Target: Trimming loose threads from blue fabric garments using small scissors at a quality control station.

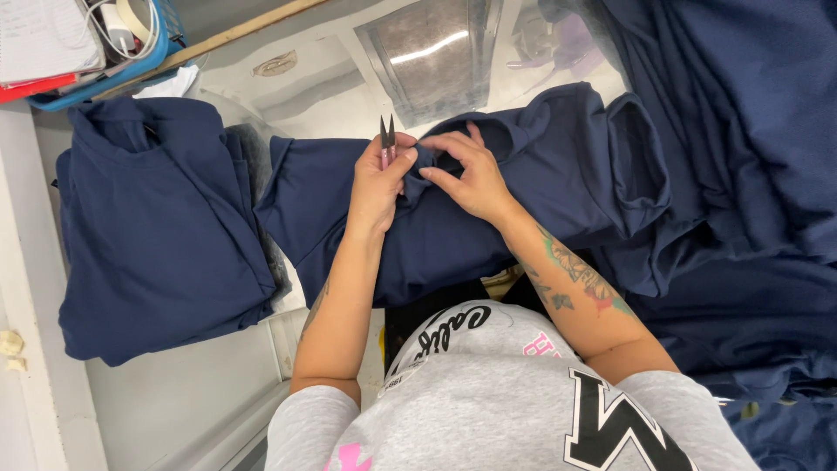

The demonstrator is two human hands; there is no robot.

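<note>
A heap of loose navy fabric [750, 131] fills the right side of the frame from top to bottom, its folds running down past the person's right forearm. Next in size, a navy garment [540, 174] lies spread across the middle of the frame on the pale worktable [174, 392], with one sleeve opening turned up toward the upper right. At the left of the frame sits a folded stack of navy garments [157, 227], just beside the spread one and touching its left edge. Along the top centre a clear plastic sheet [432, 52] catches the light. In the upper left corner a blue basket [153, 57] holds papers and cords, and a wooden stick [227, 35] leans at a slant beside it. The right hand [471, 174], above the centre of the frame, has its fingers curled and pinching a bunched fold of the spread garment near its upper edge. The left hand [377, 179], just beside it and nearly touching, is closed around a small pair of thread snips [386, 139] with a pink handle; their dark pointed blades stick up above the fingers and stand slightly parted, close to the pinched fold.
</note>
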